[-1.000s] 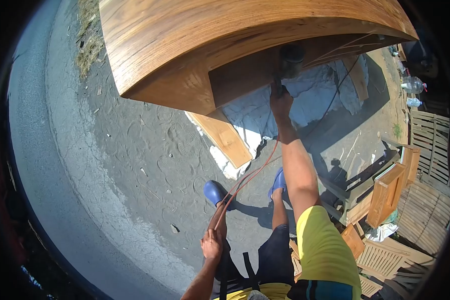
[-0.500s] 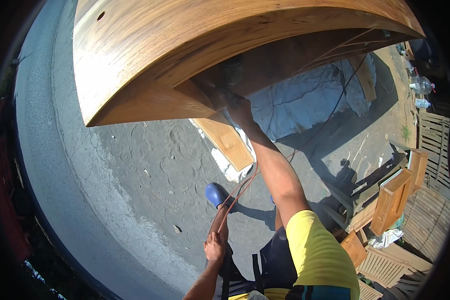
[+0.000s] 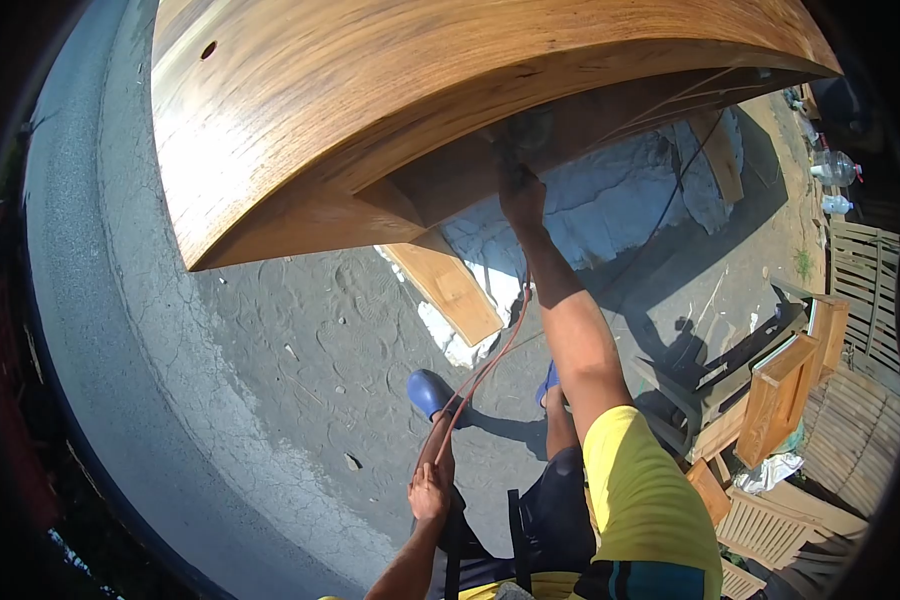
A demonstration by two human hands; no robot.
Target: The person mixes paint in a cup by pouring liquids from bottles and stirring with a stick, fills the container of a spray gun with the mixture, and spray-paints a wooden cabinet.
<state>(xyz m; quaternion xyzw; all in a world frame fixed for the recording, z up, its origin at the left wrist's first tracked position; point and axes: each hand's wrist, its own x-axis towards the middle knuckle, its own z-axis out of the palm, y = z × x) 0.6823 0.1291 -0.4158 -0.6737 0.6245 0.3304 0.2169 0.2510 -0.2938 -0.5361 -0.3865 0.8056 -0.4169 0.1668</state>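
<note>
My right hand point(image 3: 522, 195) reaches under the curved edge of a large varnished wooden tabletop point(image 3: 420, 70). Its fingers are wrapped round a spray gun point(image 3: 525, 135), which is dark and blurred in the shade. From that hand a thin reddish hose point(image 3: 500, 355) hangs down in a loop. Low by my thigh, my left hand point(image 3: 430, 492) is closed on the doubled hose. Beneath the top, a wooden support point(image 3: 390, 205) and the shaded underside show. A pale wooden board point(image 3: 450, 290) lies below it on white sheeting point(image 3: 590, 210).
Sandy ground surrounds my blue clogs point(image 3: 430, 392), with a paved road point(image 3: 80, 250) to the left. At the right stand wooden drawers point(image 3: 775, 400), slatted panels point(image 3: 865, 290) and plastic bottles point(image 3: 835, 168). A dark line crosses the sheeting.
My right hand and the spray gun have shifted right and slightly up under the tabletop. The hose loop has swung with them. My left hand stays put on the hose.
</note>
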